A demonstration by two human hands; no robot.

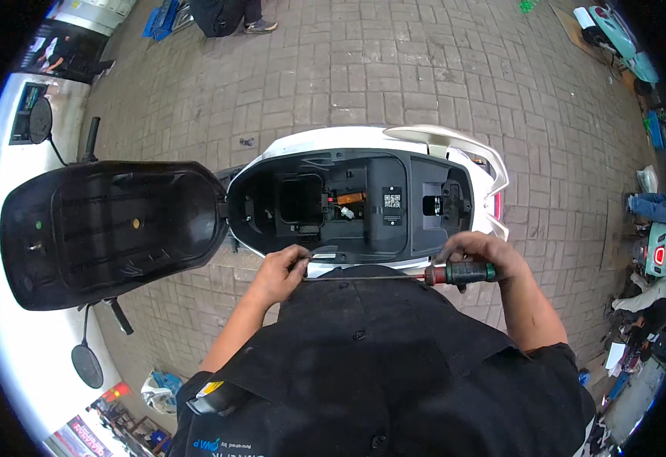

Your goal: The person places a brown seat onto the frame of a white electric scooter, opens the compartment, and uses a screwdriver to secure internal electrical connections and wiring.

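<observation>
My right hand (488, 253) is wrapped round a screwdriver (466, 273) with a green and red handle. Its long thin shaft runs level to the left, close in front of my dark shirt. At the shaft's far end my left hand (278, 276) is closed in a pinch; whatever sits between its fingertips is too small to tell. Just beyond both hands lies the open storage compartment (382, 244) of a white scooter (325, 137). Inside it are an orange part (350, 198) and a white connector (346, 213).
The scooter's seat (112, 236) is tipped open to the left, underside up, between the handlebar grips and mirrors. A pale grab rail (455, 137) curves round the tail. Brick paving (348, 68) surrounds the scooter. Another person's shoe (260, 27) shows at the top; other scooters stand right.
</observation>
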